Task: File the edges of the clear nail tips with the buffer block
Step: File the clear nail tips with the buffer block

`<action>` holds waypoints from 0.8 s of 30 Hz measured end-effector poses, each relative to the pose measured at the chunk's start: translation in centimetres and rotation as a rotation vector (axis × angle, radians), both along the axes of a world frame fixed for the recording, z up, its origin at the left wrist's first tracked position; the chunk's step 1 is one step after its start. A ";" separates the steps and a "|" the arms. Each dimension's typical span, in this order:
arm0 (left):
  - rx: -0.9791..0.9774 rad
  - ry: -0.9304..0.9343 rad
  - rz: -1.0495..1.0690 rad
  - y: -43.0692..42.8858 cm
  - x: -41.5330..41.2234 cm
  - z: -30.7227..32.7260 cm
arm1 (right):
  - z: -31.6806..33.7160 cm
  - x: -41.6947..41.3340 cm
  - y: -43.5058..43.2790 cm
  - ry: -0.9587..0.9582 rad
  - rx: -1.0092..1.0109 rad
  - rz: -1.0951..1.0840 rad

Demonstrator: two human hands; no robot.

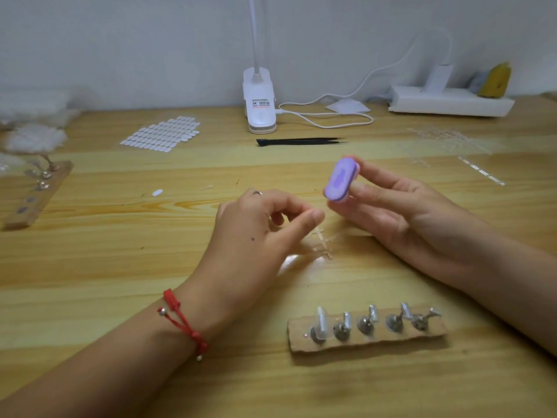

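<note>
The wooden table [90, 267] bears a board of five metal stands [376, 342] with clear tips mounted, and a loose strip of clear nail tips [324, 247] lies beneath the hands. The right hand [401, 212] grips the purple buffer block [339, 182], raised just beside the left hand [256, 230], whose thumb and forefinger pinch together, possibly on a tip, though blur prevents confirmation. Assessment: filing is under way at most; the strip looks outstanding.

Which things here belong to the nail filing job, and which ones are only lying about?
In use: buffer in right hand; loose clear tips; stand with mounted tips.
Lying about: tweezers; lamp; sheet of white ovals; power strip; left stand.
</note>
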State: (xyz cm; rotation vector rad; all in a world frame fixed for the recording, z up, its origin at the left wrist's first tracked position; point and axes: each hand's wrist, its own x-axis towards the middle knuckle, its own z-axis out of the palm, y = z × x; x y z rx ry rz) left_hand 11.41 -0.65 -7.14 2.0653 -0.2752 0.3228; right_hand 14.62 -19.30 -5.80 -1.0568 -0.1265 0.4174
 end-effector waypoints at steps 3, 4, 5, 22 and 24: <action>-0.030 -0.074 0.045 0.2 0.2 0.2 | -0.3 -0.4 0.3 -0.116 -0.141 0.042; -0.037 -0.057 0.035 0.3 0.2 0.2 | -0.4 -0.5 0.5 -0.153 -0.197 0.057; -0.035 -0.025 0.006 0.3 0.2 0.1 | -0.4 -0.5 0.5 -0.153 -0.203 0.054; 0.073 -0.059 -0.008 0.1 0.0 0.3 | -0.7 -0.3 0.3 -0.185 -0.235 0.047; 0.103 -0.028 -0.053 -0.2 -0.2 0.2 | -0.5 0.1 0.0 -0.101 -0.104 0.000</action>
